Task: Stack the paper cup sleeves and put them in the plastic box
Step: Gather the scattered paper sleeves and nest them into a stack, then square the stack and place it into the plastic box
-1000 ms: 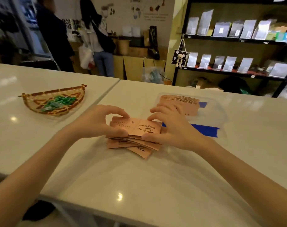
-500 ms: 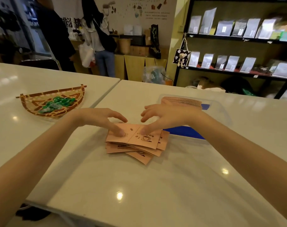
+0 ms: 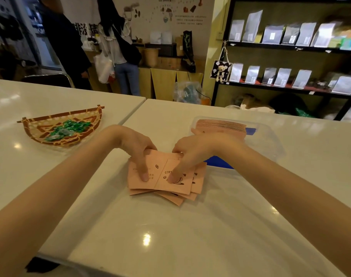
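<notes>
A loose, fanned pile of pink paper cup sleeves (image 3: 177,197) lies on the white table in front of me. The top sleeve (image 3: 159,177), printed with a coffee cup, lies flat across the pile. My left hand (image 3: 134,144) pinches its left half, thumb at the far edge and forefinger pressed on top. My right hand (image 3: 200,148) holds the right half the same way. Behind my right hand stands the clear plastic box (image 3: 270,140) with a neat stack of sleeves (image 3: 220,124) inside; a blue part (image 3: 218,161) shows at its near side.
A woven basket (image 3: 40,134) with green wrapped sweets (image 3: 68,128) sits on the adjoining table at left. Two people (image 3: 120,47) stand at a counter beyond the tables. Dark shelves (image 3: 290,47) with pouches fill the back right.
The sleeve held up between both hands a second ago now lies on the pile. My fingers, spread over it half a second ago, have closed onto its far edge.
</notes>
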{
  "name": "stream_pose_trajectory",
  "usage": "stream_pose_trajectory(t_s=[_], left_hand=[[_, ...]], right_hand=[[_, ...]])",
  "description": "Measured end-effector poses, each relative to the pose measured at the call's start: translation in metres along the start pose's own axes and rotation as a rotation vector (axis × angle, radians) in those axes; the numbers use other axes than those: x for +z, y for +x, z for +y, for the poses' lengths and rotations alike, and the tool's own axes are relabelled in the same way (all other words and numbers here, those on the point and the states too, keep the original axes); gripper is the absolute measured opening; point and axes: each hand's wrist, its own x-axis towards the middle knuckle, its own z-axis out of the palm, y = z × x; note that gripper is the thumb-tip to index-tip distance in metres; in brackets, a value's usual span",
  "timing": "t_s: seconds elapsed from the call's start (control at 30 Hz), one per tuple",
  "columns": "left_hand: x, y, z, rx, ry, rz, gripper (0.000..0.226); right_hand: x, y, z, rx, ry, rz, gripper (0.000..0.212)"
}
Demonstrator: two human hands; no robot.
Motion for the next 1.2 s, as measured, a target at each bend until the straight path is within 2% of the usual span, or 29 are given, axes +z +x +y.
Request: stream_pose_trajectory(t_s=[0.13,0.27,0.47,0.57,0.63,0.8,1.0,1.1,1.2], left_hand=[[0.007,-0.007,-0.003,0.034,-0.018,0.04,0.061],[0.015,-0.02,-0.003,0.083,-0.035,0.137,0.068],[0.029,-0.047,0.015,0.11,-0.013,0.318,0.071],[0.037,-0.051,0.024,0.154,0.017,0.462,0.072],[0.044,-0.05,0.029,0.185,0.032,0.522,0.073],[0.053,-0.043,0.036,0.286,0.054,0.563,0.072],[0.068,-0.033,0.033,0.326,-0.008,0.525,0.067],[0.075,-0.034,0.025,0.359,-0.104,0.548,0.069],[0.083,-0.032,0.013,0.369,-0.237,0.566,0.072]], right_hand=[[0.006,-0.002,0.007,0.002,-0.051,0.085,0.068],[0.015,-0.008,0.012,-0.015,-0.026,0.157,0.073],[0.028,-0.036,0.008,-0.092,0.06,0.336,0.056],[0.034,-0.047,0.012,-0.085,-0.075,0.524,0.061],[0.041,-0.054,0.016,-0.074,-0.068,0.582,0.059],[0.058,-0.066,0.024,-0.04,0.024,0.65,0.058],[0.072,-0.064,0.029,0.027,0.037,0.602,0.065],[0.077,-0.066,0.033,-0.002,0.037,0.634,0.068],[0.084,-0.071,0.037,-0.036,0.165,0.675,0.066]])
